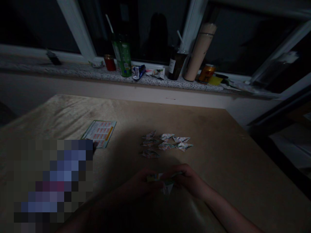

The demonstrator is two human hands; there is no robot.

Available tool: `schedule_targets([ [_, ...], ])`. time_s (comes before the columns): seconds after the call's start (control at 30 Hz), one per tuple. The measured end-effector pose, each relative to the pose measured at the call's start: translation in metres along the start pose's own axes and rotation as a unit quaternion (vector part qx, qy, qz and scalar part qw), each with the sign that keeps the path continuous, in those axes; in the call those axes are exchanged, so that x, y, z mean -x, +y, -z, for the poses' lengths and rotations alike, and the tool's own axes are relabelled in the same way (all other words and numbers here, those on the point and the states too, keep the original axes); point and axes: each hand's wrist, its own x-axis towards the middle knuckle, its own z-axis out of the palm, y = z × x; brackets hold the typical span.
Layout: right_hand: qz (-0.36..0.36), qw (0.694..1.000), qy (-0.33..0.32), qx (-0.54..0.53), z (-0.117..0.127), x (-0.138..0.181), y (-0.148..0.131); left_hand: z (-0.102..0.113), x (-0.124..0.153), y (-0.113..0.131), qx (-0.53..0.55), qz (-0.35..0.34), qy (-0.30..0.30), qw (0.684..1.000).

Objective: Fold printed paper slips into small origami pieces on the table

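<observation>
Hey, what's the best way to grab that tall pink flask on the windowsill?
Probably grip the flask around its upper body, just below the lid, coming from the room side: it's a slim cylinder with the window behind it, while the dark cup and orange can crowd its base.

Dim light — dark windows [142, 27] above speckled sill [77, 69] — pale wall [136, 94] below.

Tan table [218, 155] carries seven folded paper pieces [166, 146] clustered mid-surface, printed card [101, 131] to their left; near-left area pixelated.
</observation>
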Motion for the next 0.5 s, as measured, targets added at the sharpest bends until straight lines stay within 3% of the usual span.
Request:
schedule_targets([
  [0.17, 0.027, 0.997, 0.026, 0.074, 0.001, 0.003, 0.000, -0.002, -0.007, -0.010, 0.027, -0.059, 0.016, 0.998],
  [0.3, 0.041, 0.992, 0.034, 0.112, 0.004, 0.005, -0.003, -0.007, -0.008, -0.004, 0.013, -0.077, 0.056, 0.995],
  [0.5, 0.045, 0.995, 0.065, 0.064, 0.003, 0.001, -0.006, -0.012, -0.004, 0.001, -0.029, -0.049, 0.111, 0.992],
])
